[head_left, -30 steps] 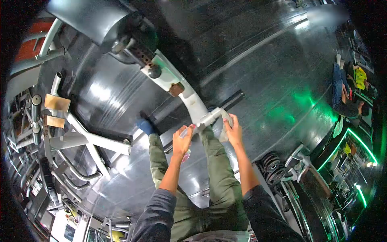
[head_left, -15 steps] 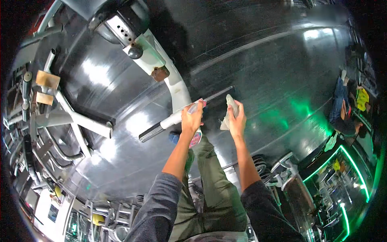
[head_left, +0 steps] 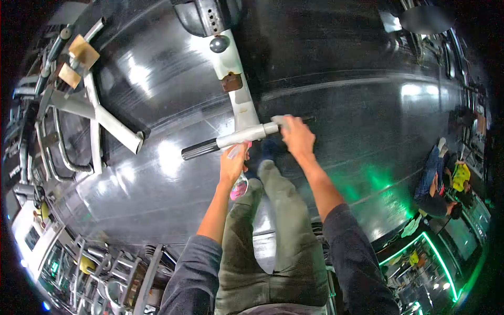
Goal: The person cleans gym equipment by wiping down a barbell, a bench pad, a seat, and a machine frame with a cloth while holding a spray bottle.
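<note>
My left hand (head_left: 231, 167) is closed around a spray bottle (head_left: 239, 188) with pink in its clear body; the bottle hangs just below the crossbar. My right hand (head_left: 298, 138) is wrapped over the right end of the crossbar with a pale cloth (head_left: 278, 121), mostly hidden under the fingers. The white crossbar (head_left: 239, 137) has a ribbed black grip (head_left: 199, 150) on its left end. It joins the white frame (head_left: 242, 107) of a gym machine, which carries a black ball knob (head_left: 219, 44) and a rusty brown plate (head_left: 231, 82).
Another white machine frame (head_left: 118, 128) stands to the left, with tan blocks (head_left: 84, 52) on it. On the right is a person (head_left: 433, 178) beside something yellow (head_left: 461, 177). Green light strips (head_left: 441, 262) edge a mirror-like panel. Dark shiny flooring (head_left: 346, 131) lies around the machine.
My right hand has brought the cloth from beside the bar onto its right end. My left hand and the bottle have dropped slightly below the bar. The view has turned and shifted.
</note>
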